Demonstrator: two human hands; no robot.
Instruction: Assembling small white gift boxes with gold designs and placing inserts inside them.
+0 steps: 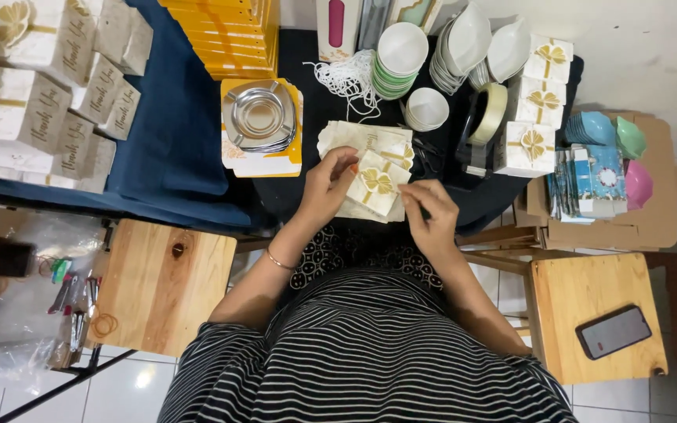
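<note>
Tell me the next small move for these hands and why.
Probably push the flat white box blank open into shape: both the left hand and right hand pinch its edges, it is still flat, and finished bow boxes stand nearby.

Single head-worn view, looking straight down

The dark cloth-covered worktable is being viewed from close above, with the striped-shirted torso being shown along the bottom edge.
</note>
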